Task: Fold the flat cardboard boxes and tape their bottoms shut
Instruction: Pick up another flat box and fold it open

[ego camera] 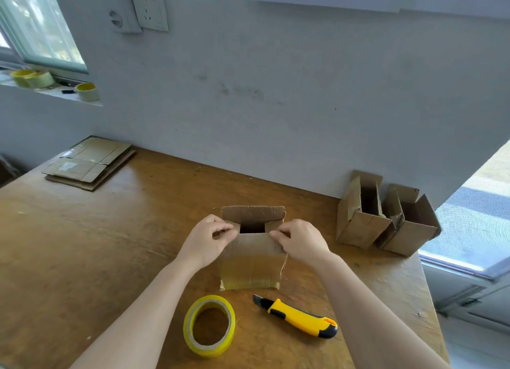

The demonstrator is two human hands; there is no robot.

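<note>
A small cardboard box (252,261) stands on the wooden table (82,244) in front of me, with shiny tape across its near side and lower edge. Its far flap stands up and a dark opening shows at the top. My left hand (208,240) pinches the near flap at its left corner. At the flap's right corner my right hand (300,240) pinches it too. A yellow tape roll (209,324) lies flat near the front edge. Right of the roll lies a yellow and black utility knife (299,316).
A stack of flat cardboard boxes (89,161) lies at the table's far left corner. Two folded boxes (386,216) stand open at the right by the wall. More tape rolls (36,78) sit on the window sill. The table's right edge drops to the floor.
</note>
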